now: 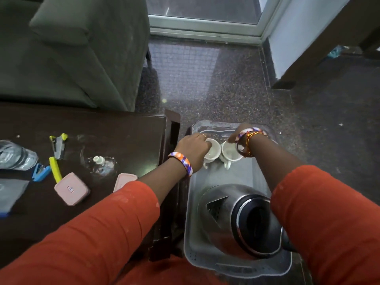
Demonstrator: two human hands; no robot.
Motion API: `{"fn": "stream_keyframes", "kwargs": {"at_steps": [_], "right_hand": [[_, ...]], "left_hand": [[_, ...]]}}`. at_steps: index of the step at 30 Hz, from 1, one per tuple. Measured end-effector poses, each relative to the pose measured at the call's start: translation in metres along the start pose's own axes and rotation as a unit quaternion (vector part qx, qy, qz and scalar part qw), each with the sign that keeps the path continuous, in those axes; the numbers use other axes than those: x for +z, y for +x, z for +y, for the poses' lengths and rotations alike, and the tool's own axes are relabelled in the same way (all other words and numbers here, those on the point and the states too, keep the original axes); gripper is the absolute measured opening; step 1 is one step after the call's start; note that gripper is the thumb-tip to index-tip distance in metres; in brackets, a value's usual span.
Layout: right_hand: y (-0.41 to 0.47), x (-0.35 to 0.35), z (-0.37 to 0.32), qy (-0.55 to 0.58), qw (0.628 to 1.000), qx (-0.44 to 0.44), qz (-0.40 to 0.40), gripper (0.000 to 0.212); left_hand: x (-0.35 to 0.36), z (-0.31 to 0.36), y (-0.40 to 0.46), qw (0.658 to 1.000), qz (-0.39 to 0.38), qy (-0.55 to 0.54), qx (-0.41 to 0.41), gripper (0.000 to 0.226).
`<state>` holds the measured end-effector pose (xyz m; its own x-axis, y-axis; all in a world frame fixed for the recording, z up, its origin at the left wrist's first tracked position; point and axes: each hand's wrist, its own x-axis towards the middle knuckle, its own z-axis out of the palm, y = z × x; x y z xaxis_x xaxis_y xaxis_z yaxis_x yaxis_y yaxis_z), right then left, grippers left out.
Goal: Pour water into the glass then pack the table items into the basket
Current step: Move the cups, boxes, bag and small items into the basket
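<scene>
- Left hand [194, 149]: fingers curled over the rim of the left white cup [211, 150], gripping it.
- Right hand [239, 133]: fingers on the far rim of the right white cup [229, 152]; grip partly hidden behind the wrist.
- Cups: upright, side by side, touching, at the far end of the grey basket [242, 175].
- Kettle [236, 219]: steel, in the near end of the basket.
- Basket: on the floor, just beside the dark table [127, 140].
- Table: clear glass [101, 164], plastic bottle [15, 156], staplers, pink boxes.
</scene>
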<state>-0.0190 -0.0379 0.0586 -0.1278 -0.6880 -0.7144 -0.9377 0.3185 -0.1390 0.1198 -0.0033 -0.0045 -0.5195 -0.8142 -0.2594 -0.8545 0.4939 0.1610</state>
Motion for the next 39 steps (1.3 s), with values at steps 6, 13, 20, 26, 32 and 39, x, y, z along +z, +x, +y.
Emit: {"fn": "stream_keyframes", "kwargs": {"at_steps": [6, 13, 20, 26, 32, 39], "right_hand": [[-0.024, -0.004, -0.064, -0.118, 0.983, -0.081, 0.115, 0.029], [-0.021, 0.051, -0.195, -0.138, 0.974, -0.164, 0.072, 0.026], [-0.016, 0.170, -0.314, -0.082, 0.976, -0.199, -0.013, 0.029], [-0.005, 0.262, -0.338, 0.016, 0.998, -0.045, 0.034, 0.074], [-0.008, 0.298, -0.267, 0.272, 0.923, 0.269, 0.039, 0.098], [-0.016, 0.316, -0.277, 0.232, 0.948, 0.020, 0.218, 0.079]], "left_hand": [[-0.023, -0.048, -0.063, 0.988, 0.044, -0.104, -0.104, 0.030], [-0.001, -0.151, -0.165, 0.945, 0.035, -0.205, -0.251, 0.035], [0.047, -0.250, -0.265, 0.864, 0.003, -0.316, -0.391, 0.033], [0.101, -0.295, -0.294, 0.748, -0.031, -0.436, -0.500, 0.034], [0.132, -0.280, -0.271, 0.562, -0.055, -0.630, -0.533, 0.015], [0.135, -0.275, -0.248, 0.403, 0.067, -0.695, -0.591, 0.031]]}}
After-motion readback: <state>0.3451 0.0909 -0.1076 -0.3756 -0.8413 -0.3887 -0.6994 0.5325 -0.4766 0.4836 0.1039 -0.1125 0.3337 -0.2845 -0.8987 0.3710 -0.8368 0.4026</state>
